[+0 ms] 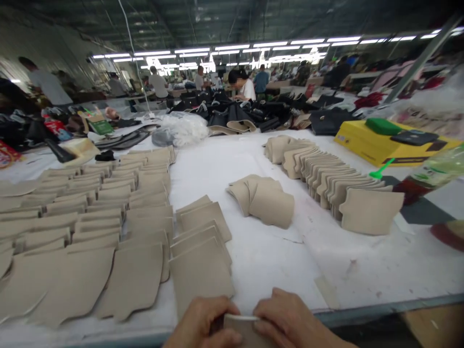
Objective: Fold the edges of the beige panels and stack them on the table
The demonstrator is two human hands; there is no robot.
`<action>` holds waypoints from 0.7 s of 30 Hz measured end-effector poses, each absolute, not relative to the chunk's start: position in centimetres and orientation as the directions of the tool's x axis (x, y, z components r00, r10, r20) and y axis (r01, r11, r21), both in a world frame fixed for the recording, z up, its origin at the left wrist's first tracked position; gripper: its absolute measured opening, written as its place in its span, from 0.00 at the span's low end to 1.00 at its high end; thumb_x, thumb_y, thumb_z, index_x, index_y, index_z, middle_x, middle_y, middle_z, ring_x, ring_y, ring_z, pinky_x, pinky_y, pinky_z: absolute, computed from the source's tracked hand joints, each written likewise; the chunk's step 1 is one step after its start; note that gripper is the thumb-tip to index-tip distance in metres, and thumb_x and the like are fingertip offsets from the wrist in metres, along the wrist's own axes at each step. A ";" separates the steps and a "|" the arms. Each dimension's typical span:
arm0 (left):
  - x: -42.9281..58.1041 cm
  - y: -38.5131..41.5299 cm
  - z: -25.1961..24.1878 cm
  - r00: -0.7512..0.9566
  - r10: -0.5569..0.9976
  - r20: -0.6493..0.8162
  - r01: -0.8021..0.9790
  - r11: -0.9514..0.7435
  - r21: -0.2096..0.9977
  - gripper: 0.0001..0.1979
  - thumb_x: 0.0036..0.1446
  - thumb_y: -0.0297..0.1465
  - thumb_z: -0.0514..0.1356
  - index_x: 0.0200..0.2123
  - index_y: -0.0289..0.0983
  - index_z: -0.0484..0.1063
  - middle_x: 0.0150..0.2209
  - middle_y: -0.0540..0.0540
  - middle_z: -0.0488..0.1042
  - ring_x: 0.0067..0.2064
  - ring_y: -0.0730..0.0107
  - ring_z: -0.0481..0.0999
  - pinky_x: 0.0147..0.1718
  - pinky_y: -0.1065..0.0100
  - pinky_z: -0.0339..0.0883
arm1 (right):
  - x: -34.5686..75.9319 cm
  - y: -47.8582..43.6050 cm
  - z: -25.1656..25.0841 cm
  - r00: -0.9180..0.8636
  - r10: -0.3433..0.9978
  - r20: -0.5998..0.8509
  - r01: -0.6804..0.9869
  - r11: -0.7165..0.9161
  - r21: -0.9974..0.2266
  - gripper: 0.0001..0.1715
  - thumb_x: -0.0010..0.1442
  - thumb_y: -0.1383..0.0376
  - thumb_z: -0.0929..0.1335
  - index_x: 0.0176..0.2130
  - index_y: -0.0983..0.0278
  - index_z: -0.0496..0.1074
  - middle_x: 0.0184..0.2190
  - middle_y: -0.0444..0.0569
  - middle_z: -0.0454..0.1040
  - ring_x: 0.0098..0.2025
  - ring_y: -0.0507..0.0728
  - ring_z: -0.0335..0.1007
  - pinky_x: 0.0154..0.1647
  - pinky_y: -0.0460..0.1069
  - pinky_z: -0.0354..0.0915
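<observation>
At the near edge of the table, my left hand (208,321) and my right hand (288,316) both grip one beige leather-like piece (246,331). Fingers and thumbs close on its upper edge from either side, and its lower part runs out of the picture. Just beyond my left hand lies a short row of overlapping beige pieces (201,263). Farther off, a small fanned pile of beige pieces (271,200) rests on the white table top (261,270).
Rows of overlapping beige pieces (141,266) cover the left side. A long row (371,210) stands at the right, near a yellow box (380,145), a green spoon (380,170) and a bottle (431,174). Black bags (250,113) and clear plastic (181,128) lie at the back; people work beyond.
</observation>
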State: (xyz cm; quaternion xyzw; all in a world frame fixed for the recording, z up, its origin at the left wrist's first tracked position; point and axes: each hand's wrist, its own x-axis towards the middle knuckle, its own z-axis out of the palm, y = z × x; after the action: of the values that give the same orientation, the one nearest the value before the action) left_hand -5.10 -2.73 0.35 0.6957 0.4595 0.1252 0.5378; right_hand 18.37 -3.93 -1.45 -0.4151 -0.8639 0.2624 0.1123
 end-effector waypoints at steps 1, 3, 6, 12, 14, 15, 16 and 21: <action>-4.8 -3.0 1.0 0.530 0.788 -0.314 0.484 0.024 0.875 0.08 0.53 0.32 0.61 0.35 0.36 0.78 0.26 0.52 0.70 0.29 0.73 0.65 0.26 0.74 0.52 | 18.5 -4.1 -0.5 -0.630 0.775 -0.056 0.644 0.480 -0.596 0.11 0.69 0.66 0.62 0.39 0.60 0.73 0.33 0.45 0.77 0.36 0.58 0.71 0.38 0.48 0.62; -4.4 -3.4 2.1 0.486 0.808 -0.333 0.472 0.079 0.878 0.07 0.54 0.29 0.60 0.34 0.35 0.78 0.27 0.52 0.71 0.30 0.73 0.65 0.28 0.75 0.53 | 18.5 -4.2 0.7 -0.620 0.775 -0.125 0.640 0.406 -0.653 0.09 0.68 0.68 0.63 0.43 0.60 0.73 0.38 0.47 0.77 0.40 0.59 0.71 0.43 0.50 0.63; -4.2 -3.9 2.6 0.453 0.818 -0.355 0.461 0.126 0.878 0.09 0.54 0.26 0.59 0.36 0.37 0.78 0.26 0.54 0.69 0.28 0.75 0.64 0.27 0.75 0.53 | 17.9 -4.2 0.8 -0.618 0.760 -0.202 0.635 0.331 -0.697 0.14 0.64 0.70 0.66 0.49 0.59 0.71 0.43 0.48 0.76 0.44 0.61 0.70 0.46 0.52 0.64; -4.5 -4.6 1.8 0.413 0.842 -0.347 0.472 0.128 0.872 0.07 0.54 0.24 0.57 0.33 0.36 0.76 0.23 0.56 0.65 0.25 0.77 0.58 0.26 0.75 0.50 | 16.6 -3.8 -0.1 -0.625 0.761 -0.176 0.544 0.263 -0.797 0.09 0.63 0.71 0.66 0.43 0.60 0.72 0.39 0.44 0.75 0.41 0.58 0.70 0.42 0.50 0.61; -4.4 -4.8 1.5 0.415 0.849 -0.326 0.485 0.097 0.869 0.08 0.54 0.23 0.57 0.32 0.36 0.75 0.23 0.56 0.66 0.25 0.77 0.58 0.26 0.75 0.50 | 16.3 -3.7 -0.1 -0.629 0.759 -0.167 0.510 0.241 -0.826 0.07 0.63 0.70 0.65 0.38 0.61 0.72 0.35 0.44 0.75 0.38 0.57 0.70 0.39 0.49 0.61; -4.4 -4.9 1.5 0.421 0.851 -0.315 0.492 0.077 0.867 0.07 0.55 0.23 0.57 0.31 0.36 0.75 0.24 0.55 0.66 0.25 0.77 0.59 0.26 0.75 0.49 | 16.2 -3.7 -0.2 -0.633 0.757 -0.161 0.496 0.238 -0.835 0.07 0.64 0.70 0.64 0.36 0.61 0.72 0.34 0.44 0.75 0.37 0.56 0.70 0.38 0.48 0.60; -4.3 -4.9 1.5 0.426 0.853 -0.302 0.503 0.054 0.862 0.07 0.56 0.24 0.56 0.31 0.36 0.75 0.24 0.55 0.66 0.25 0.77 0.59 0.26 0.74 0.49 | 16.1 -3.8 -0.3 -0.637 0.757 -0.147 0.484 0.245 -0.840 0.08 0.65 0.69 0.63 0.35 0.62 0.71 0.33 0.44 0.74 0.36 0.56 0.69 0.37 0.48 0.60; -4.2 -4.9 1.5 0.435 0.854 -0.285 0.589 -0.030 0.808 0.10 0.58 0.25 0.56 0.24 0.36 0.69 0.22 0.54 0.64 0.26 0.76 0.62 0.26 0.73 0.49 | 16.2 -4.4 -0.9 -0.652 0.756 -0.051 0.444 0.327 -0.834 0.15 0.69 0.64 0.59 0.35 0.62 0.71 0.32 0.46 0.73 0.34 0.56 0.69 0.37 0.49 0.60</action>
State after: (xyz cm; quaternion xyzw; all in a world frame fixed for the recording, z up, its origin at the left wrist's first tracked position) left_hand -4.25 -4.94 1.48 0.7038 0.5125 0.1407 0.4714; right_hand 16.25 -4.38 -0.91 -0.3774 -0.7951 0.4404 0.1772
